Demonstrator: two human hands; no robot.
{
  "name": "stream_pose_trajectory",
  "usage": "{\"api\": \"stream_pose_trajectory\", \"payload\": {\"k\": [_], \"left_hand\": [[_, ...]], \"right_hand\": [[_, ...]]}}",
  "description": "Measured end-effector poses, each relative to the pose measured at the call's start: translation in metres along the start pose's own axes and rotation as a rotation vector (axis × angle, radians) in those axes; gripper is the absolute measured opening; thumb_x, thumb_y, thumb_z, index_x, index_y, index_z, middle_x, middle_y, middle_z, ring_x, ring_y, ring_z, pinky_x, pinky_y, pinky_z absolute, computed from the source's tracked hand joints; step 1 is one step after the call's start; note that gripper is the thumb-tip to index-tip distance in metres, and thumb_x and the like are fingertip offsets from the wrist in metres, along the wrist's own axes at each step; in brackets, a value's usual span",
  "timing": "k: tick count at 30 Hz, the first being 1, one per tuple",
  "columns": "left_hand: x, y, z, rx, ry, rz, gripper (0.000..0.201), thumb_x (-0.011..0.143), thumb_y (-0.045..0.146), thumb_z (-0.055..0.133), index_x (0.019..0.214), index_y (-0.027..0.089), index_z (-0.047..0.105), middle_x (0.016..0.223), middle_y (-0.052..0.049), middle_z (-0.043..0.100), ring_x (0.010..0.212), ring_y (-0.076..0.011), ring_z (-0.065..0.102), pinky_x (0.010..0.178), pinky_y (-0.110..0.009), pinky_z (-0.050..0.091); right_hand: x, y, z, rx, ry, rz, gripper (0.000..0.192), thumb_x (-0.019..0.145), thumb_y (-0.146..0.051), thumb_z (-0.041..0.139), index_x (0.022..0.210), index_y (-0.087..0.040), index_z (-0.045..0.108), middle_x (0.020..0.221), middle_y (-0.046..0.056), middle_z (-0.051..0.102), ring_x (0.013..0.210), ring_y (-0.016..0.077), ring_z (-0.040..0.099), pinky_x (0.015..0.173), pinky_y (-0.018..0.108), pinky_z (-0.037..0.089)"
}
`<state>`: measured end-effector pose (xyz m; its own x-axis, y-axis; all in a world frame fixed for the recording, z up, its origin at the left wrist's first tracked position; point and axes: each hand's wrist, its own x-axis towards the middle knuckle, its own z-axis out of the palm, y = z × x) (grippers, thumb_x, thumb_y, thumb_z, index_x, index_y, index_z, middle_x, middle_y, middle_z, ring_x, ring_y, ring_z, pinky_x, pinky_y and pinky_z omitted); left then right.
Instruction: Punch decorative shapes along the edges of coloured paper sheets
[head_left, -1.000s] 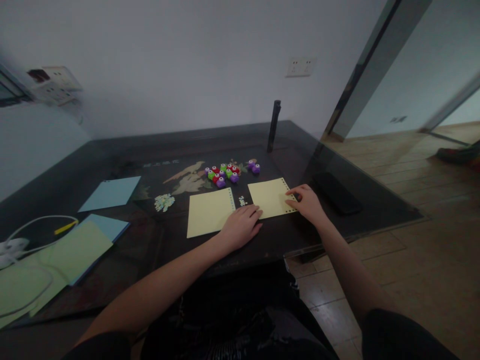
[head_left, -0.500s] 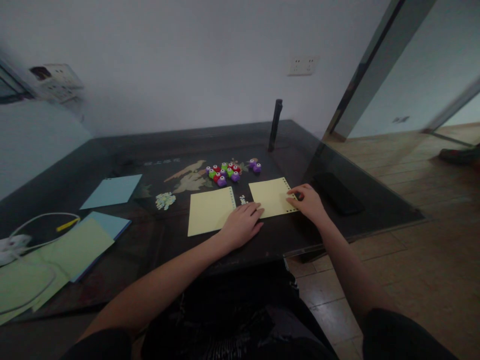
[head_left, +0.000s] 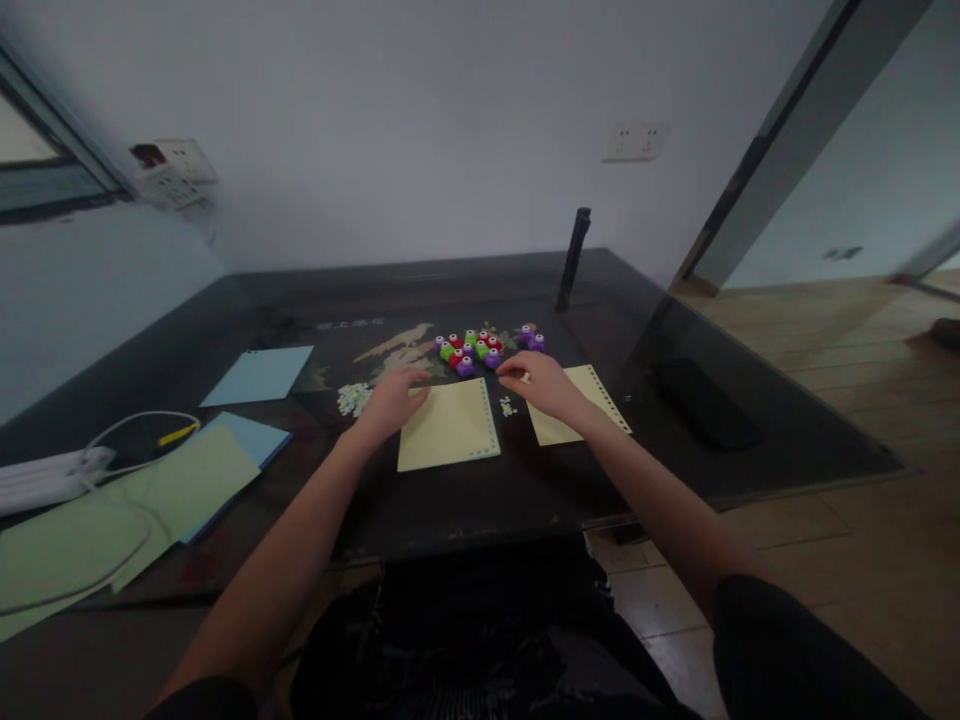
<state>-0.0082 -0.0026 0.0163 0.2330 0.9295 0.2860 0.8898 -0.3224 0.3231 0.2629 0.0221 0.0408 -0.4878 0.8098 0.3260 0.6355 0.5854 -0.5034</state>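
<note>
Two pale yellow sheets with punched edges lie side by side on the dark table (head_left: 480, 500). My left hand (head_left: 394, 397) rests on the upper left corner of the left sheet (head_left: 448, 430), fingers spread, holding nothing. My right hand (head_left: 538, 384) lies over the upper left part of the right sheet (head_left: 592, 400), fingers reaching toward a cluster of small red, green and purple paper punches (head_left: 472, 350). Two more purple punches (head_left: 530, 337) sit just beyond its fingertips. Small paper bits (head_left: 507, 406) lie between the sheets.
A pile of punched scraps (head_left: 351, 398) lies left of my left hand. Blue sheets (head_left: 259, 375) and green sheets (head_left: 150, 500) lie at the left with a white cable (head_left: 127, 430). A black post (head_left: 571, 260) stands at the back; a dark phone (head_left: 705, 402) lies right.
Both hands moved up and away from the sheets' near edges: the left went to the left sheet's top corner, the right toward the punches. The camera view shifted a little.
</note>
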Motion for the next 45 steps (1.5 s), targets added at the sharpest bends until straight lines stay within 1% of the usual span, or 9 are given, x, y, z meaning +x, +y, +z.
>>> {"api": "stream_pose_trajectory", "payload": {"k": [2, 4, 8, 11, 16, 31, 35, 39, 45], "left_hand": [[0.000, -0.008, 0.006, 0.021, -0.035, 0.016, 0.029, 0.084, 0.027, 0.054, 0.108, 0.014, 0.062, 0.112, -0.011, 0.063, 0.108, -0.0229, 0.057, 0.097, -0.040, 0.042], [-0.001, -0.010, 0.012, 0.032, -0.074, 0.031, 0.038, 0.083, 0.034, 0.057, 0.114, 0.012, 0.060, 0.114, -0.014, 0.062, 0.109, -0.0240, 0.055, 0.098, -0.040, 0.041], [0.000, -0.011, 0.021, 0.061, -0.103, 0.014, 0.058, 0.079, 0.049, 0.059, 0.123, 0.011, 0.055, 0.119, -0.016, 0.058, 0.111, -0.0270, 0.052, 0.099, -0.042, 0.039], [0.000, -0.013, 0.026, 0.088, -0.097, 0.025, 0.061, 0.076, 0.052, 0.062, 0.122, 0.013, 0.058, 0.120, -0.015, 0.056, 0.112, -0.0287, 0.051, 0.098, -0.042, 0.039], [-0.001, -0.018, 0.029, 0.078, -0.074, 0.048, 0.059, 0.075, 0.052, 0.062, 0.119, 0.013, 0.061, 0.116, -0.016, 0.056, 0.108, -0.0296, 0.050, 0.095, -0.041, 0.039], [-0.002, -0.008, 0.022, 0.103, -0.015, 0.081, 0.051, 0.073, 0.048, 0.067, 0.113, 0.016, 0.061, 0.108, -0.011, 0.058, 0.104, -0.0283, 0.052, 0.092, -0.041, 0.041], [-0.001, -0.006, 0.019, 0.067, -0.007, 0.079, 0.046, 0.072, 0.042, 0.069, 0.110, 0.017, 0.061, 0.107, -0.011, 0.060, 0.104, -0.0277, 0.053, 0.092, -0.041, 0.041], [0.000, -0.011, 0.018, -0.010, -0.011, 0.077, 0.036, 0.076, 0.032, 0.065, 0.110, 0.019, 0.062, 0.108, -0.009, 0.063, 0.103, -0.0251, 0.057, 0.092, -0.039, 0.043], [0.003, -0.014, 0.011, -0.186, -0.002, -0.004, 0.030, 0.077, 0.017, 0.058, 0.105, 0.021, 0.066, 0.108, -0.005, 0.068, 0.102, -0.0218, 0.061, 0.094, -0.036, 0.044]], "right_hand": [[0.020, -0.002, 0.021, -0.112, -0.083, -0.030, 0.018, 0.080, -0.027, 0.064, 0.094, -0.016, 0.070, 0.096, 0.010, 0.066, 0.091, 0.0228, 0.057, 0.081, 0.035, 0.044], [0.032, 0.000, 0.038, -0.223, -0.126, -0.021, 0.026, 0.079, -0.032, 0.067, 0.099, -0.016, 0.069, 0.102, 0.012, 0.065, 0.098, 0.0266, 0.055, 0.084, 0.039, 0.043], [0.034, 0.005, 0.052, -0.341, -0.145, -0.016, 0.040, 0.078, -0.038, 0.068, 0.111, -0.016, 0.065, 0.113, 0.014, 0.060, 0.106, 0.0296, 0.051, 0.086, 0.041, 0.042], [0.029, 0.004, 0.052, -0.375, -0.167, -0.020, 0.042, 0.081, -0.037, 0.065, 0.117, -0.016, 0.062, 0.117, 0.015, 0.057, 0.109, 0.0296, 0.049, 0.086, 0.041, 0.042], [0.028, 0.000, 0.050, -0.373, -0.200, -0.033, 0.037, 0.082, -0.035, 0.063, 0.115, -0.016, 0.064, 0.114, 0.014, 0.057, 0.108, 0.0278, 0.048, 0.086, 0.039, 0.041], [0.029, 0.003, 0.055, -0.296, -0.176, -0.058, 0.031, 0.081, -0.030, 0.065, 0.108, -0.016, 0.066, 0.110, 0.013, 0.058, 0.106, 0.0257, 0.050, 0.087, 0.037, 0.041], [0.029, 0.004, 0.056, -0.289, -0.172, -0.052, 0.033, 0.080, -0.029, 0.066, 0.110, -0.015, 0.065, 0.110, 0.013, 0.058, 0.106, 0.0257, 0.050, 0.088, 0.037, 0.041], [0.029, 0.004, 0.057, -0.273, -0.175, -0.036, 0.029, 0.080, -0.029, 0.066, 0.106, -0.016, 0.066, 0.109, 0.012, 0.058, 0.104, 0.0247, 0.051, 0.088, 0.037, 0.041], [0.027, 0.004, 0.057, -0.284, -0.150, -0.043, 0.031, 0.080, -0.028, 0.066, 0.107, -0.015, 0.064, 0.109, 0.013, 0.058, 0.104, 0.0257, 0.051, 0.087, 0.037, 0.041]]}}
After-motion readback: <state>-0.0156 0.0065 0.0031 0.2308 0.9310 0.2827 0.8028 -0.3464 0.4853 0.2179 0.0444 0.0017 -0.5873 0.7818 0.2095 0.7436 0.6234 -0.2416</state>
